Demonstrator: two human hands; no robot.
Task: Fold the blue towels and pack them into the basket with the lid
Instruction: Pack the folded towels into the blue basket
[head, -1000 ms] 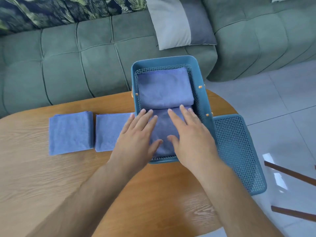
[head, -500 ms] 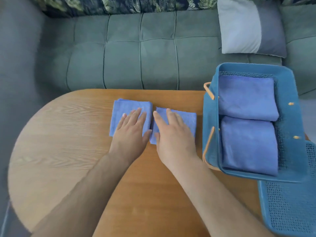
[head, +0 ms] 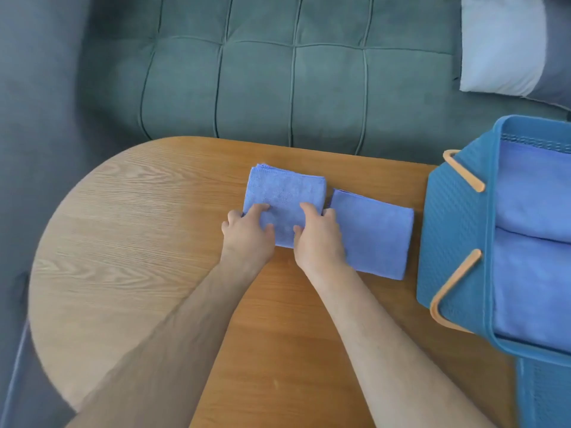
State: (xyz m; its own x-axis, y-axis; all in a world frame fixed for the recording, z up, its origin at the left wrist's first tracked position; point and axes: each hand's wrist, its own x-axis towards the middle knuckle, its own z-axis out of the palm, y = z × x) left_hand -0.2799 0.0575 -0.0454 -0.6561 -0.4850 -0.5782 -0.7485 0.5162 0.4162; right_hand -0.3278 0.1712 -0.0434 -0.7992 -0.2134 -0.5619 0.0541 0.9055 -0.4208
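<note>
Head view, left grip (head: pixel 247 234) and right grip (head: pixel 319 239) both clasping 1 folded blue towel (head: pixel 285 188), plush, roughly square

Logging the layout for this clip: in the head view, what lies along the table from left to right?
Left hand → gripped folded towel → right hand → second folded towel, lying flat → blue basket at the right edge.
</note>
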